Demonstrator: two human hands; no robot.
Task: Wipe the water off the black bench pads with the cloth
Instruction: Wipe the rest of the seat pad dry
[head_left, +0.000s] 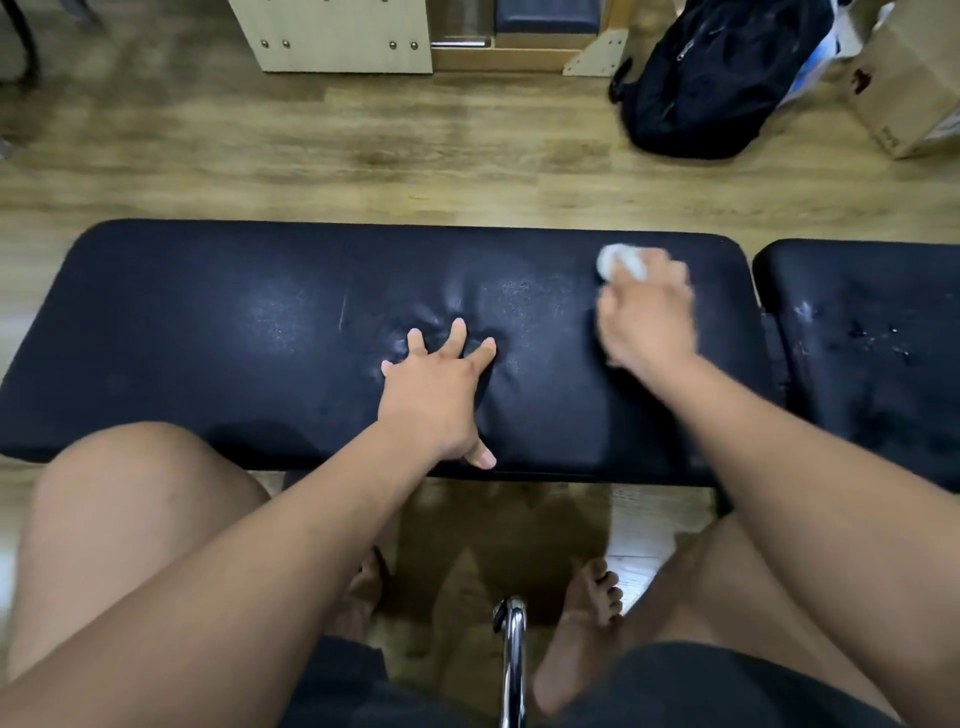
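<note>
Right hand (647, 317) bunches the cloth (618, 262); left hand (436, 395) lies spread — droplets on the small pad (872, 353) may get missed.

Head view — steeply down, close over bench pad (311, 332).

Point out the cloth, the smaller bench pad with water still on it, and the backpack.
cloth (615, 261), head view, on the white wad showing past the right hand's fingers.
smaller bench pad (872, 332), head view, on its wet top surface.
backpack (717, 78), head view, on its black front panel.
</note>
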